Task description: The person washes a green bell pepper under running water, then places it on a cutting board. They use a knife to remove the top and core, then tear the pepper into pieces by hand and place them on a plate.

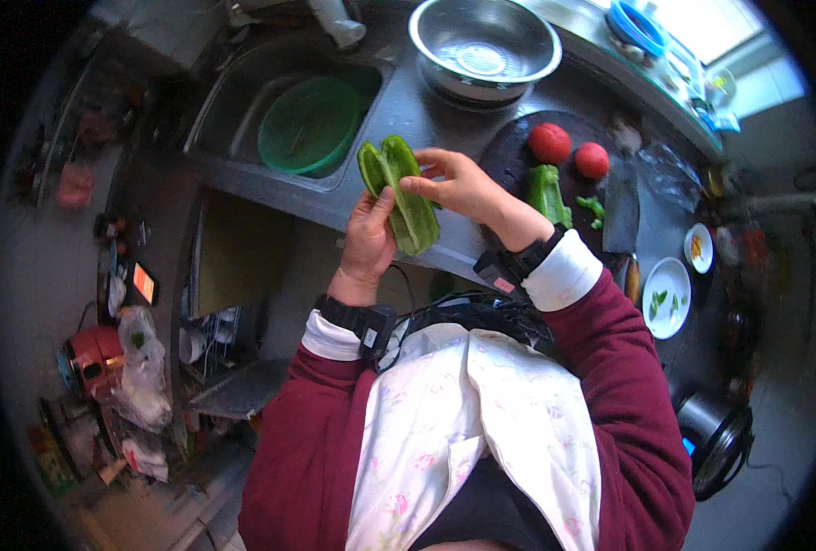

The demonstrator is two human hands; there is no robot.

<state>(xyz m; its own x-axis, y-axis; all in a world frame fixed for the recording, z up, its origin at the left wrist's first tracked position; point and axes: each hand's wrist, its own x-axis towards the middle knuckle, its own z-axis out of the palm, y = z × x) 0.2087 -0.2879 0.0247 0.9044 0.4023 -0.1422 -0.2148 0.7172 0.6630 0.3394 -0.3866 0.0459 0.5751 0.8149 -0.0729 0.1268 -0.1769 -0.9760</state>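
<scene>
An opened green pepper (411, 213), its pale inner side facing up, is held between both hands over the counter's front edge. My left hand (370, 231) grips it from the lower left, thumb on its inside. From the right, my right hand (453, 182) holds its edge, with the thumb near the inner rib. On the round dark cutting board (504, 151) to the right lie two red tomatoes (549, 142), another piece of green pepper (546, 193) and small green scraps (594, 209). A cleaver (621, 206) with a wooden handle rests at the board's right side.
Behind my hands stands a steel bowl (485, 52). The sink (236, 117) at the left holds a green basin (309, 125). At the right are a white plate (667, 320) with green bits, a small dish (698, 234), a clear plastic bag (669, 175) and a dark cooker (711, 441).
</scene>
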